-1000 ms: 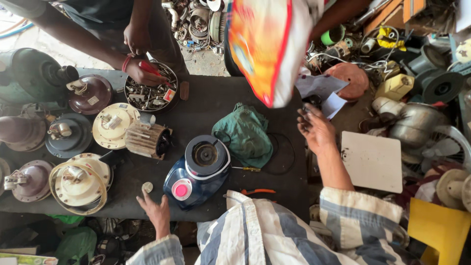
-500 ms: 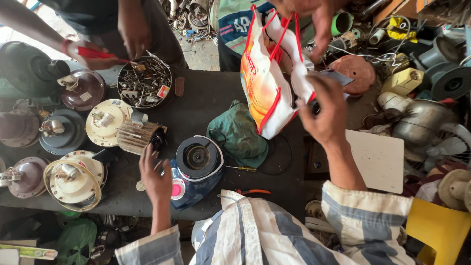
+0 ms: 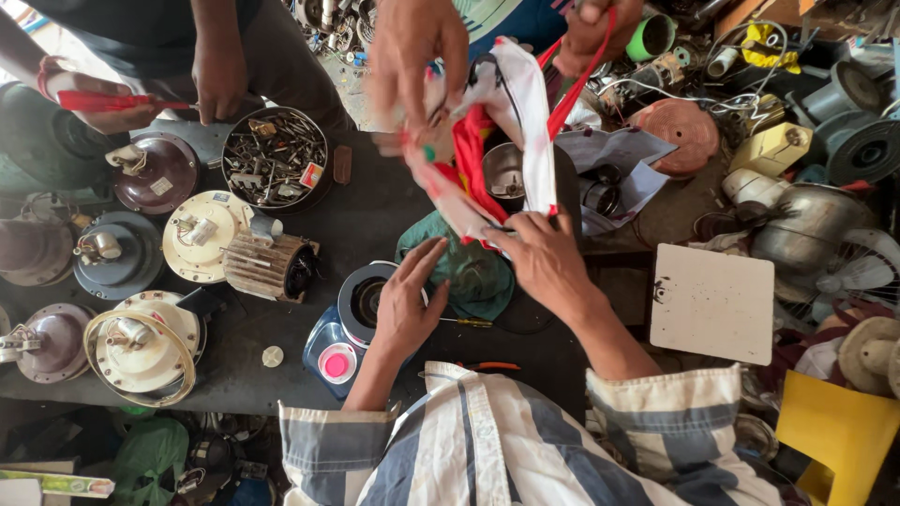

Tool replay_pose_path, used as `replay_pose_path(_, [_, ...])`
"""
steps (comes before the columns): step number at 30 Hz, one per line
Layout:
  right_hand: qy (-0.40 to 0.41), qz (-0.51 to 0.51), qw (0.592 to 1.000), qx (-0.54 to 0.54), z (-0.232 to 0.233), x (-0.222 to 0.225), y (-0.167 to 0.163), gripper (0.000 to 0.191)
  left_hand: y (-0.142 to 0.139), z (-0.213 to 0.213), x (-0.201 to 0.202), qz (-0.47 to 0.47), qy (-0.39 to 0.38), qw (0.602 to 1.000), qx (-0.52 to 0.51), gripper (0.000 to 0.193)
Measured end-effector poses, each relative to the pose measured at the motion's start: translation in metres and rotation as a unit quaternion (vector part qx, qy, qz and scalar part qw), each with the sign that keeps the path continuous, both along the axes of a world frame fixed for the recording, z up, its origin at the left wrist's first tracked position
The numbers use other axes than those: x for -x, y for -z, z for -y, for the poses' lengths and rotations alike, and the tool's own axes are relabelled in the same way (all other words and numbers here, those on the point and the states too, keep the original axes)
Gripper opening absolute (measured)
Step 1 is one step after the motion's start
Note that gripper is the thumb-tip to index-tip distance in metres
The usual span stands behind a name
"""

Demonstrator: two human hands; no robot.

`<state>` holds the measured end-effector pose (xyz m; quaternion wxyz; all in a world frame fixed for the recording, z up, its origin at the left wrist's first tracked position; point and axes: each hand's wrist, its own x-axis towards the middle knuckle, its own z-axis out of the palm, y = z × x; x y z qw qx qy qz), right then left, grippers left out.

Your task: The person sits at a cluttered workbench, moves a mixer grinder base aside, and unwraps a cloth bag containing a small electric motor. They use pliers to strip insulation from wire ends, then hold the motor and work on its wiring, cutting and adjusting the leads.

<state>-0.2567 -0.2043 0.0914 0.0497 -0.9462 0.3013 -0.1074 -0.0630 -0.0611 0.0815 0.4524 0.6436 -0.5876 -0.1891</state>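
**Bag held open over a crowded bench**

Red-handled white carrier bag (image 3: 506, 141) hangs in the upper middle of the frame, above the dark bench (image 3: 375, 215). Its lower edge is pinched by the right hand (image 3: 544, 258), fingers curled closed on the fabric. Two hands of another person reach in from the top of the frame: one (image 3: 412, 47) grips the bag's left side, the other (image 3: 595, 28) holds the red handles. A steel pot (image 3: 503, 173) shows through the bag's mouth.

The left hand (image 3: 408, 305) lies flat with fingers spread, holding nothing, its palm on the blue appliance base (image 3: 352, 323) and its fingertips touching the green cloth (image 3: 469, 267) just beside it.

Free space is scarce. Fan motors (image 3: 197, 234) crowd the left half of the bench right up to its near edge, and a round tin of screws (image 3: 275, 159) sits by the far edge. The only bare strip runs along the near edge, with a small white disc (image 3: 272, 356) and a red-handled tool (image 3: 487, 366) lying on it. At right, a white board (image 3: 712, 305) overhangs a heap of metal parts. At upper left, a third person holds a red-handled tool (image 3: 94, 101).
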Motion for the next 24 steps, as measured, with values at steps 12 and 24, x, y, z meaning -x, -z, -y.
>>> replay_pose_path(12, [-0.002, -0.007, 1.0, 0.0, 0.009, -0.013, -0.015, 0.052, 0.032, -0.013, -0.008, -0.011, -0.002, 1.0, -0.028, 0.046])
replay_pose_path(24, [0.006, -0.012, 1.0, 0.001, 0.009, -0.019, -0.03, 0.058, 0.041, -0.007, -0.006, -0.006, -0.032, 0.999, 0.015, 0.036])
